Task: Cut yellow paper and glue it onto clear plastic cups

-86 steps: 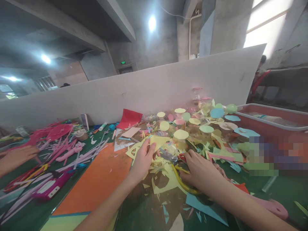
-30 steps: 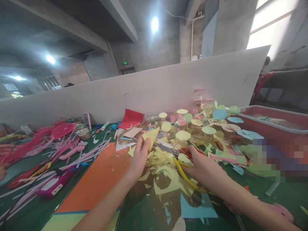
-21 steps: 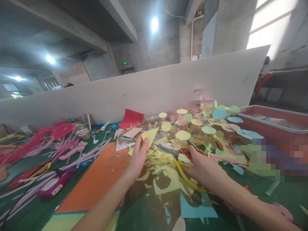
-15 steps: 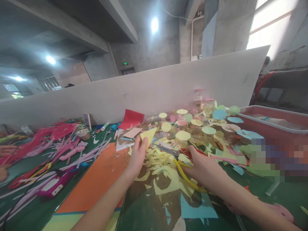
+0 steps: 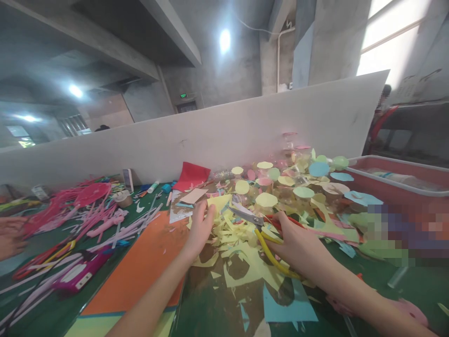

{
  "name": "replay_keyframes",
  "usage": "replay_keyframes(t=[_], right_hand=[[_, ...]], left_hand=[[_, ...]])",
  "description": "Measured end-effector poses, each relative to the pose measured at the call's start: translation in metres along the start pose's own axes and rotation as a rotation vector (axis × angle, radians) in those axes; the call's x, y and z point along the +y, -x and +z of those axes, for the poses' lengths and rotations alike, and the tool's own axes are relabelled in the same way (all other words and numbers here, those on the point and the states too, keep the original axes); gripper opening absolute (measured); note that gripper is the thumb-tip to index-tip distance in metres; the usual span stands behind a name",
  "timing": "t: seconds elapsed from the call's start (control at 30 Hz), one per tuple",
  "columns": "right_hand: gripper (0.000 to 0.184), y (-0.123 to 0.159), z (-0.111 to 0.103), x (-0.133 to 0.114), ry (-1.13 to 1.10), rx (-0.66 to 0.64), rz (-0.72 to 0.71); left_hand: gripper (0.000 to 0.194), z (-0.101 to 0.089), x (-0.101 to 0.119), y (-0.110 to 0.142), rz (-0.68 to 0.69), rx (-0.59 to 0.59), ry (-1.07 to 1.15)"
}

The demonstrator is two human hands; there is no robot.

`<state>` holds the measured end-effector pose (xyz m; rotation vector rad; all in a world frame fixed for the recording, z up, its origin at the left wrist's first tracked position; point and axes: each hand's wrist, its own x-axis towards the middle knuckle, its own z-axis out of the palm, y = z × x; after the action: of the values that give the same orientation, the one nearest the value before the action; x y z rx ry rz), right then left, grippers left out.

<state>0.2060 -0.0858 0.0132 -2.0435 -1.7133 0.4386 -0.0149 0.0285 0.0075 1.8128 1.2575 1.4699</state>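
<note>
Between the thumb and fingers of my left hand [image 5: 202,223] is a piece of yellow paper [image 5: 220,202]. My right hand [image 5: 293,238] grips scissors [image 5: 268,250] with red and yellow handles. Their blades [image 5: 242,214] point left, with the tips at the edge of the yellow paper; whether they touch it I cannot tell. Under both hands lies a heap of yellow paper scraps [image 5: 235,231]. A yellow sheet with round holes [image 5: 254,264] is nearer to me, beside a cut blue sheet [image 5: 289,304].
Orange paper [image 5: 140,267] lies left of my left arm. Further left are pink and purple strips [image 5: 115,220], a magenta device [image 5: 84,269] and another person's hand [image 5: 12,238]. Clear cups topped with paper discs [image 5: 266,200] stand behind; a red bin [image 5: 403,189] is at right.
The yellow paper in my left hand has tipped lower and turned towards the scissors. At far left, the other person's hand has come further into view.
</note>
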Motion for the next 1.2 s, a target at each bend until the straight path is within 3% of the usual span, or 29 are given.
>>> replay_keyframes(t=[0.2, 0.47, 0.57, 0.9, 1.07, 1.2], right_hand=[[0.038, 0.001, -0.002, -0.002, -0.111, -0.037, 0.036], [0.035, 0.007, -0.003, -0.011, -0.137, -0.096, 0.033], [0.035, 0.008, -0.004, -0.014, -0.133, -0.087, 0.028], [0.034, 0.008, 0.0, -0.012, -0.206, -0.059, 0.008], [0.038, 0.005, 0.005, -0.009, -0.221, -0.036, -0.023], [0.033, 0.007, 0.002, -0.011, -0.268, -0.042, -0.035]], left_hand=[[0.028, -0.001, 0.003, 0.001, 0.06, 0.028, -0.044], [0.019, 0.001, 0.019, 0.014, -0.025, -0.075, 0.085], [0.024, 0.004, 0.022, 0.017, -0.082, -0.121, 0.186], [0.039, 0.004, 0.016, 0.014, -0.2, -0.097, 0.28], [0.049, 0.004, 0.015, 0.017, -0.217, -0.143, 0.301], [0.045, 0.005, 0.013, 0.016, -0.247, -0.145, 0.346]])
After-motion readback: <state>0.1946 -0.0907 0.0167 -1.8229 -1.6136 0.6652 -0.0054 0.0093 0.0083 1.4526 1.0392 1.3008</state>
